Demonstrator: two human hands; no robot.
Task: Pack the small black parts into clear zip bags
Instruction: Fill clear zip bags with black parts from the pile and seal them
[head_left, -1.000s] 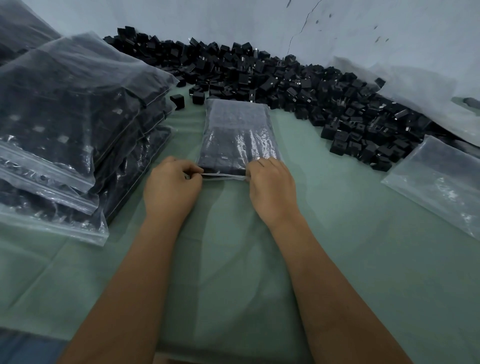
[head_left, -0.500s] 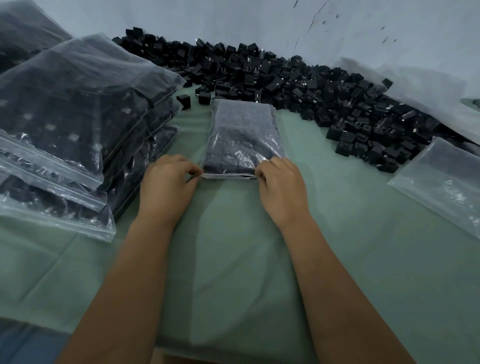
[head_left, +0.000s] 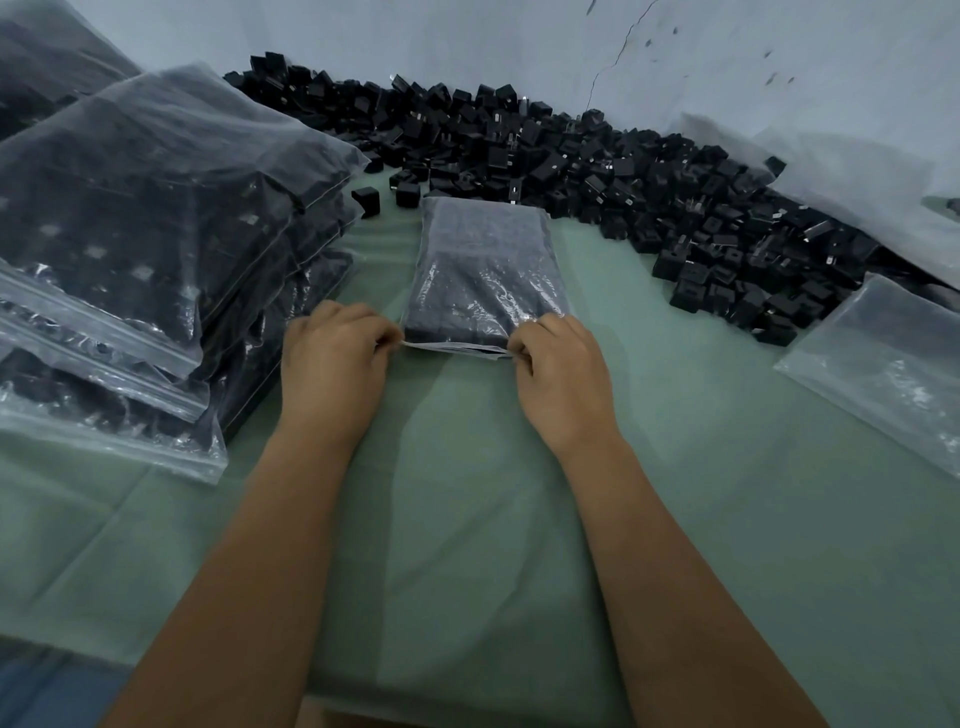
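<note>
the left hand (head_left: 332, 364) and right hand (head_left: 563, 371) each pinch an end of the zip strip on the filled bag (head_left: 485, 275), which lies mid-table on the green cloth (head_left: 467, 519). best to press along the whole seal. loose black parts (head_left: 571, 166) line the far edge.

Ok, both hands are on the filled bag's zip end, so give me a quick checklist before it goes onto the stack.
1. Left hand pinches the near-left corner of the filled zip bag: ok.
2. Right hand pinches the near-right corner: ok.
3. Zip seam fully pressed shut: cannot tell.
4. Bag lies flat on the green cloth, parts inside: ok.
5. Stack of packed bags on the left, top reachable: ok.
6. Two stray black parts beyond the bag, not in the way: ok.
</note>
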